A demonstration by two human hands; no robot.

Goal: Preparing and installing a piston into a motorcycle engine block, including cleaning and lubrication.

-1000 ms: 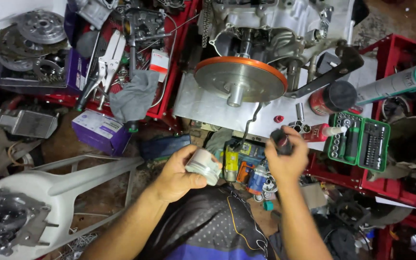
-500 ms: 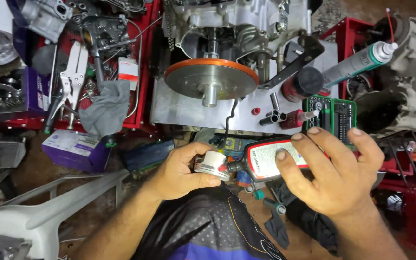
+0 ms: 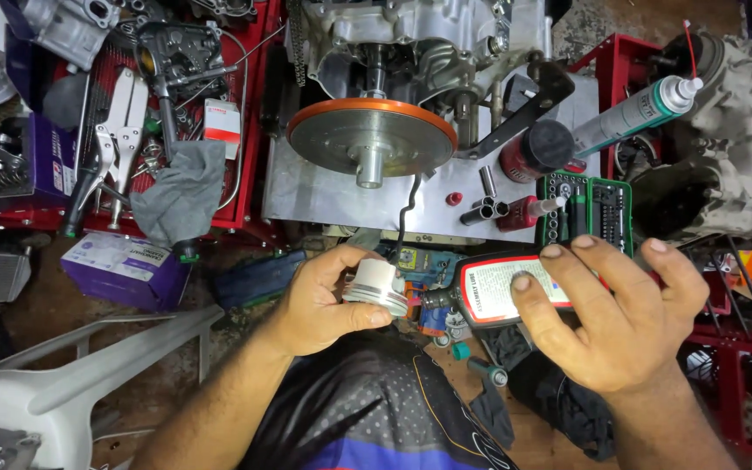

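Silver metal shows in the head view: the left hand [image 3: 324, 305] closes its fingers and thumb around a piston [image 3: 378, 285], held just in front of the person's chest. The right hand [image 3: 615, 318] grips a flat red bottle [image 3: 502, 292] with a white label, its dark spout pointing at the piston and almost touching it. Beyond both hands an engine [image 3: 411, 52] stands on a grey metal surface [image 3: 324, 196], with one orange-rimmed disc [image 3: 372, 135] facing up. One green socket case [image 3: 587, 209] lies open beside it, its slots filled with bits and sockets. One sealant tube [image 3: 641, 111] leans above the case. At left, a red tray [image 3: 250, 104] holds one pair of locking pliers [image 3: 115, 148] and a grey rag [image 3: 180, 191]; one purple box [image 3: 124, 268] sits below it.
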